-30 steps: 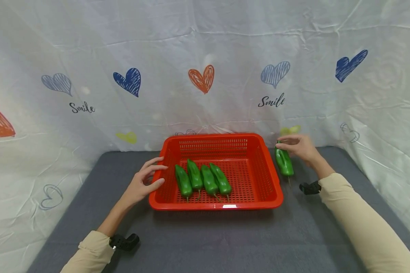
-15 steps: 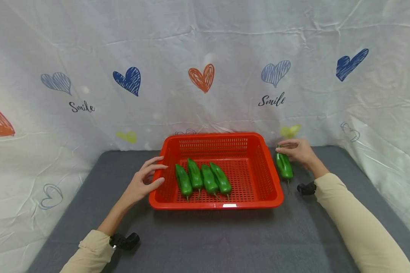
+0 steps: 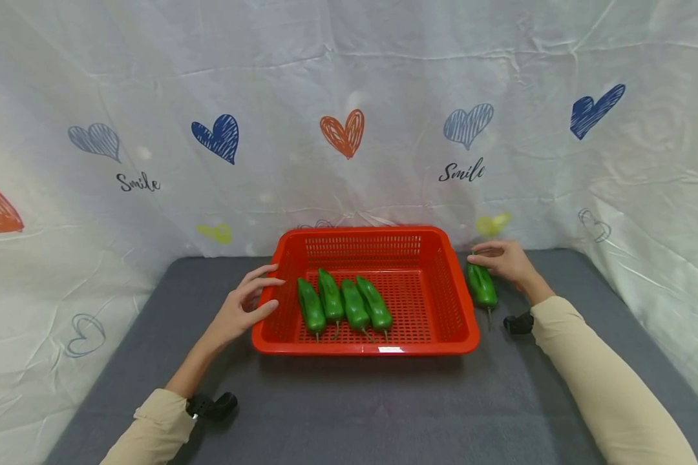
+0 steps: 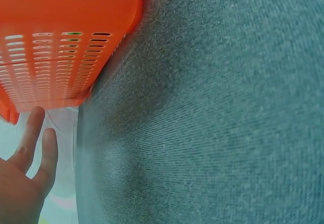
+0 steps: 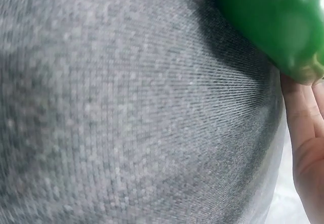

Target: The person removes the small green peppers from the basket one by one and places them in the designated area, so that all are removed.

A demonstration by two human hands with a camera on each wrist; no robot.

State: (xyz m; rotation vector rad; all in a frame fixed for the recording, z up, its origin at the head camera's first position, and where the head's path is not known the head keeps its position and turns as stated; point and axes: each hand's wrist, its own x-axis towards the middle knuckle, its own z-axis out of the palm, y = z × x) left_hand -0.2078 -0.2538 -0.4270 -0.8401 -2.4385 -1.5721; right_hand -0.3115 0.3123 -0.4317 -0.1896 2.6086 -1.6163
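Nearest, toward the surface's (image 3: 355,413) near edge (itself out of frame): cuffed sleeves, black device (image 3: 212,406) at the left wrist, a similar one at the right. Next, the red basket (image 3: 337,349), its long near rim facing the person, body set back toward the surface's far edge. Inside, four green peppers (image 3: 311,307) lie side by side in the left half, stems toward the near rim; right half bare mesh.

Left hand (image 3: 241,303) at the basket's left rim, fingers spread and relaxed, grasping nothing; whether they touch the rim, can't tell. Lone green pepper (image 3: 481,287) is outside, just beside the basket's right rim, stem end nearer the person. Right hand (image 3: 508,263), toward the surface's far right corner, has its grip pinched on the pepper's far, tip end.

Step in hand, my read: handling that one outside pepper (picking up or setting down, can't say). Next move, if a lift: keep the tip pinch firm on slick skin and clear the right rim; if a release: settle the pepper flat first. Farthest, the heart-printed cloth (image 3: 407,77).
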